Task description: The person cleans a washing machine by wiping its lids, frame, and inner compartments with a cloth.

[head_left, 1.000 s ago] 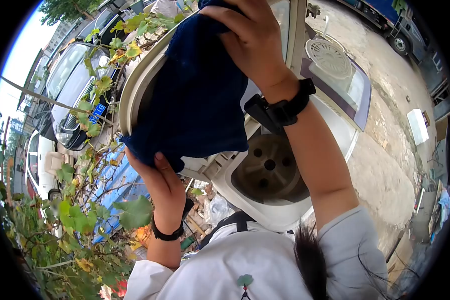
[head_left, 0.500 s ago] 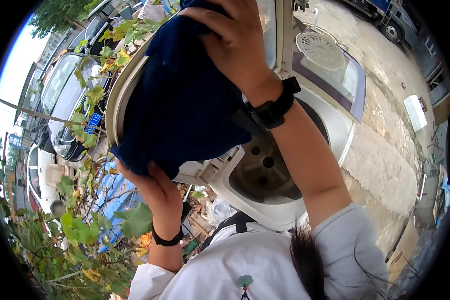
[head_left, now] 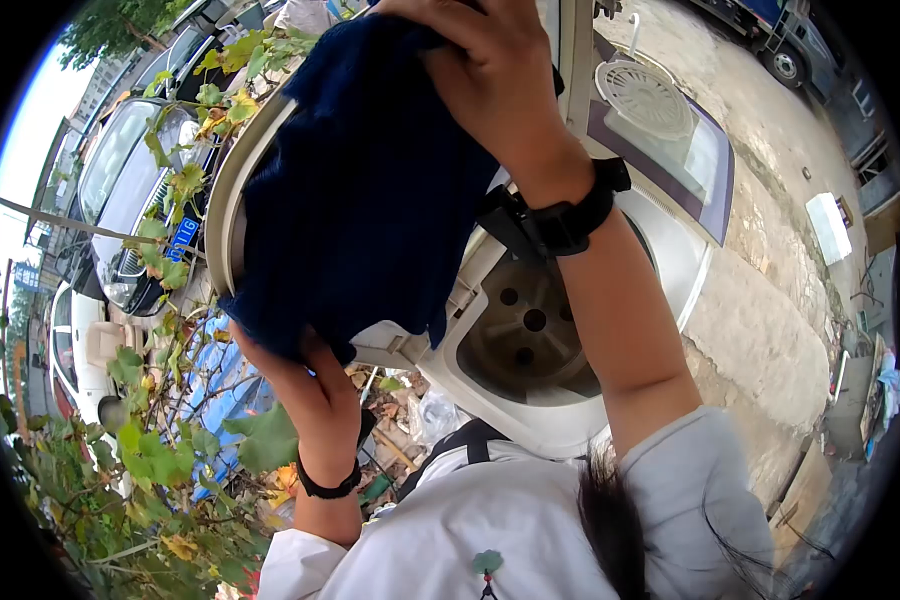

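Observation:
A dark navy cloth [head_left: 360, 190] hangs between my two hands, and its kind of garment cannot be made out. My right hand [head_left: 495, 85] grips its upper edge, with a black strap and device at the wrist. Down at the lower left corner, my left hand [head_left: 305, 385] holds the cloth, the fingertips partly hidden behind it. Behind and below the cloth stands a white washing machine [head_left: 545, 430]. Its open tub [head_left: 515, 345], with round holes in the bottom, shows to the right of the cloth. A curved beige rim [head_left: 225, 210] shows along the cloth's left side.
A round slotted disc [head_left: 645, 100] rests by a purple-edged clear lid [head_left: 715, 180] on the machine's far right. Vines [head_left: 160, 455] crowd the left, with parked cars [head_left: 120, 165] beyond. Concrete ground [head_left: 750, 310] lies to the right, with a truck [head_left: 785, 60] at the back.
The cloth's lower right edge has drawn left and hangs lower, uncovering more of the tub. My right hand has shifted slightly right; my left hand has moved slightly down.

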{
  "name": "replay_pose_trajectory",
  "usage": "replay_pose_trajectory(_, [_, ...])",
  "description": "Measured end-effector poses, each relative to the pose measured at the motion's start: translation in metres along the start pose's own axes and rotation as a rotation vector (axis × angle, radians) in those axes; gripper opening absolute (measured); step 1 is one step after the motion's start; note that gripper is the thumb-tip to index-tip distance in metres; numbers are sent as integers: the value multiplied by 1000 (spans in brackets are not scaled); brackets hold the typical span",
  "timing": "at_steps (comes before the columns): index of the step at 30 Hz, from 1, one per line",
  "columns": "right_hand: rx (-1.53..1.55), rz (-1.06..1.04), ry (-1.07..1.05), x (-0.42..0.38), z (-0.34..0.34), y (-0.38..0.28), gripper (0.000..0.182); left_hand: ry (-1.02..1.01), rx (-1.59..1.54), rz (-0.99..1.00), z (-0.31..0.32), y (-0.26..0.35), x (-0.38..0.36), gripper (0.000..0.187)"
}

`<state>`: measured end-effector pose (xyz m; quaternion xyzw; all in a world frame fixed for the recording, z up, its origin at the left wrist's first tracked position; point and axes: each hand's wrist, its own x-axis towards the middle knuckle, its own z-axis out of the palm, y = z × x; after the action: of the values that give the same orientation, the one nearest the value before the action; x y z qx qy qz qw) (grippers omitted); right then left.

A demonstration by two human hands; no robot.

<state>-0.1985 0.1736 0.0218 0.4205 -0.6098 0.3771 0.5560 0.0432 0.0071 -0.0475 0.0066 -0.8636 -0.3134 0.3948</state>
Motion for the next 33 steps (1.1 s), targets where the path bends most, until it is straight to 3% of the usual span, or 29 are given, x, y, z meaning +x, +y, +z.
replay_pose_trajectory(3, [73, 175, 37, 9, -9, -18, 32, 52, 151, 100, 7, 0, -1, 57])
replay_pose_trajectory(6, [-53, 182, 202, -11, 21, -52, 50, 50, 37, 41, 10, 1, -2, 64])
replay_pose_trajectory(8, [223, 355, 194, -24, 35, -100, 57, 43, 109, 45, 11, 0, -5, 68])
replay_pose_trajectory(10, [278, 352, 91, -47, 48, -142, 62, 7, 336, 77, 6, -1, -9, 74])
replay_pose_trajectory(11, [258, 271, 1, -54, 51, -151, 66, -28, 220, 17, 5, 1, -10, 76])
replay_pose_trajectory(12, [369, 260, -105, -60, 42, -148, 73, -60, 105, -43, 2, 4, -9, 77])
replay_pose_trajectory(15, [352, 347, -16, -52, 36, -118, 71, -72, 31, -45, -2, -4, -13, 80])
replay_pose_trajectory(16, [220, 387, 115, -56, 45, -95, 58, -56, -8, -45, 0, -4, -15, 79])
replay_pose_trajectory(18, [36, 373, -76, -76, 48, -48, 52, -54, 37, 9, 1, -1, -12, 77])
replay_pose_trajectory(20, [213, 440, -115, -80, 48, -52, 52, 21, 72, 19, 6, -3, -14, 70])
replay_pose_trajectory(24, [300, 455, -49, -85, 44, -134, 53, 56, 251, 88, 8, -10, -8, 66])
replay_pose_trajectory(25, [314, 364, -202, -94, 40, -143, 55, 46, 240, 86, 7, -11, -8, 68])
replay_pose_trajectory(30, [219, 122, -91, -94, 42, -96, 62, 24, 106, 4, 4, -8, -12, 74])
replay_pose_trajectory(31, [290, 256, -179, -93, 31, -89, 66, 14, 104, -16, 3, -7, -12, 74])
replay_pose_trajectory(33, [255, 488, 139, -84, 38, -67, 69, 14, 68, 7, 4, -7, -12, 70])
